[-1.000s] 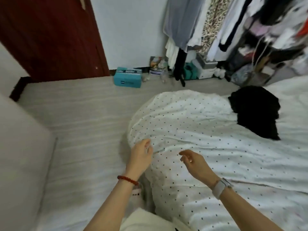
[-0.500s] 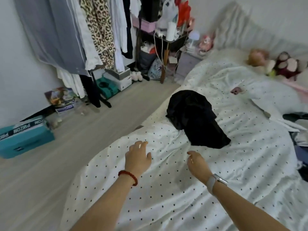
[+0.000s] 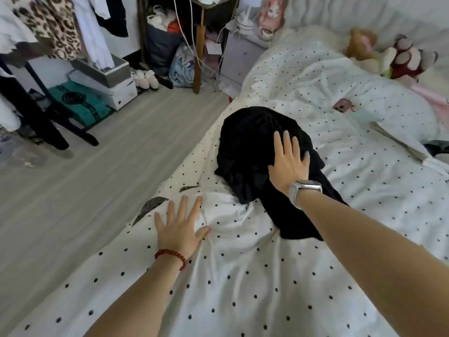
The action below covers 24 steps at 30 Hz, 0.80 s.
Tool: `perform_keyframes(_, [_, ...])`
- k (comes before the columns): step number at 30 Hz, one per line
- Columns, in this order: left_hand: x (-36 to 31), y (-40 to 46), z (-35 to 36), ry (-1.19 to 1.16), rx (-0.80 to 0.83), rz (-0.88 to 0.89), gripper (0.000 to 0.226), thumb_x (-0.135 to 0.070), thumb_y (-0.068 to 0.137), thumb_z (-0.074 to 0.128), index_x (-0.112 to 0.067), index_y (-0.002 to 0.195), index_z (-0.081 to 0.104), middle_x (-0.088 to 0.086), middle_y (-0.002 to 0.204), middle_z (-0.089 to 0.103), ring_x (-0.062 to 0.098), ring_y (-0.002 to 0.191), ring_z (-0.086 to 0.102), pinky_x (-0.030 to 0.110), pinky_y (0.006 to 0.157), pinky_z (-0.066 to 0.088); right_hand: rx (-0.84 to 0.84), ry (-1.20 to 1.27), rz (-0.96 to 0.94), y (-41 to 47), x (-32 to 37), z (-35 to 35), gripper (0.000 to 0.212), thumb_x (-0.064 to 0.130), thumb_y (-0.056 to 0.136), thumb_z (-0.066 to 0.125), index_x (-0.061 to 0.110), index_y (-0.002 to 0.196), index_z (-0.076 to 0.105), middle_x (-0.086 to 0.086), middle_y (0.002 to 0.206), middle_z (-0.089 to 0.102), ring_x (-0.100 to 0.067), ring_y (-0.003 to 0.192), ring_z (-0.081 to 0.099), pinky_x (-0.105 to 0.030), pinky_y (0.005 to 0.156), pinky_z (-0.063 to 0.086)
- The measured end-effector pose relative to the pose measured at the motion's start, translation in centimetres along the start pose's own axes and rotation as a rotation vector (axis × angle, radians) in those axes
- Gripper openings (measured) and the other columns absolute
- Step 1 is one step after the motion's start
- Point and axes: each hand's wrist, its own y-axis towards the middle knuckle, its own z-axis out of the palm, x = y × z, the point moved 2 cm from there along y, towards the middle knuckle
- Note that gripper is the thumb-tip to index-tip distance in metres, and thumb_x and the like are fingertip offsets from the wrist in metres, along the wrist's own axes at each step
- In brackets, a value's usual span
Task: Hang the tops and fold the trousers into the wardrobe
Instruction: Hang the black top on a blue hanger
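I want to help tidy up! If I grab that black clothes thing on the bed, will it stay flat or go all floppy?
Probably floppy: the black garment lies crumpled in soft folds on the dotted duvet. It likely weighs little. The right hand rests flat on it, so it may slide if pushed.

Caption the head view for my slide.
Right hand flat on the black garment, left hand flat on the dotted duvet.
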Motion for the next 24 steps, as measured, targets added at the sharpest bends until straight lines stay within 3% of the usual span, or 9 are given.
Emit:
perform_keyframes(2, [0.1,0.6,0.2,0.011,0.010,-0.011,0.071,-0.069,0.087,0.015,-0.041,0.142,-0.021,-0.004,0.157,-0.013,0.027,0.144,-0.007,0.057,0.113,0.005,0.042,0.048,0.022,1.7,0.4,0.8,0.081,0.024,0.093,0.051,0.019,0.149,-0.007,-0.006,0.149,0.029,-0.028,0.143,0.014,-0.060,0.111,0.008])
perform_keyframes(4, [0.1,1.1,0.3,0.026,0.047,-0.014,0.071,-0.068,0.088,0.015,-0.041,0.142,-0.021,-0.004,0.157,-0.014,0.027,0.144,-0.006,0.056,0.113,0.006,0.114,0.087,0.017,1.9,1.1,1.5,0.070,0.016,0.093,0.046,0.016,0.149,0.004,-0.005,0.115,0.057,-0.027,0.122,0.044,-0.057,0.112,0.009])
perform_keyframes(7, [0.3,1.1,-0.1,0.014,0.102,-0.026,0.070,-0.067,0.090,0.019,-0.041,0.143,-0.019,-0.005,0.157,-0.013,0.027,0.144,-0.004,0.056,0.112,0.008,0.161,0.226,-0.037,-0.6,2.1,2.2,0.049,0.008,0.094,0.034,0.013,0.142,0.030,-0.011,0.095,0.063,-0.030,0.090,0.059,-0.040,0.092,0.043])
perform_keyframes(9, [0.4,1.2,-0.9,-0.023,0.136,-0.031,0.069,-0.063,0.091,0.024,-0.042,0.144,-0.015,-0.006,0.157,-0.011,0.028,0.144,0.002,0.055,0.112,0.013,0.248,0.485,0.006,-3.5,2.7,2.1,0.044,0.010,0.095,0.032,0.013,0.139,0.036,-0.014,0.084,0.062,-0.027,0.070,0.055,-0.037,0.066,0.047])
perform_keyframes(11, [0.4,1.0,-1.8,-0.059,0.158,-0.041,0.065,-0.057,0.094,0.028,-0.043,0.145,-0.009,-0.006,0.158,-0.004,0.028,0.142,0.011,0.052,0.110,0.020,0.321,0.661,0.032,-6.6,2.9,1.8,0.043,0.010,0.095,0.032,0.013,0.137,0.040,-0.014,0.076,0.060,-0.021,0.058,0.048,-0.036,0.058,0.044])
perform_keyframes(14, [-0.4,-0.1,-3.5,-0.048,0.178,-0.051,0.059,-0.045,0.097,0.030,-0.042,0.147,-0.002,-0.005,0.158,0.002,0.027,0.140,0.020,0.049,0.108,0.027,0.389,0.798,0.034,-11.0,2.2,0.7,0.039,0.010,0.095,0.035,0.012,0.132,0.048,-0.001,0.063,0.052,-0.015,0.052,0.044,-0.029,0.054,0.044])
perform_keyframes(18, [-2.8,-2.5,-6.5,-0.173,0.175,-0.116,0.055,-0.042,0.097,0.032,-0.033,0.148,0.013,-0.001,0.157,0.007,0.024,0.144,0.009,0.049,0.114,0.013,0.381,0.903,0.057,-16.1,0.0,-0.9,0.030,0.007,0.094,0.038,0.008,0.116,0.059,0.005,0.056,0.046,-0.004,0.043,0.036,-0.011,0.042,0.030])
perform_keyframes(22, [-7.5,-7.0,-9.5,-0.686,-0.064,0.044,0.068,-0.025,0.091,0.056,-0.017,0.147,0.019,0.005,0.151,0.023,0.023,0.141,0.020,0.037,0.112,0.022,0.351,1.023,0.041,-21.1,-3.0,-3.8,0.025,0.004,0.093,0.040,0.016,0.083,0.061,0.008,0.051,0.043,-0.003,0.041,0.037,-0.012,0.048,0.029])
perform_keyframes(24, [-9.8,-9.3,-10.4,-0.683,-0.072,0.101,0.079,-0.022,0.088,0.061,-0.020,0.149,0.010,0.007,0.155,0.012,0.025,0.143,0.013,0.036,0.115,0.019,0.362,1.122,0.018,-24.1,-5.1,-5.7,0.032,0.001,0.091,0.040,0.013,0.063,0.048,0.012,0.045,0.034,-0.004,0.039,0.028,-0.017,0.047,0.025])
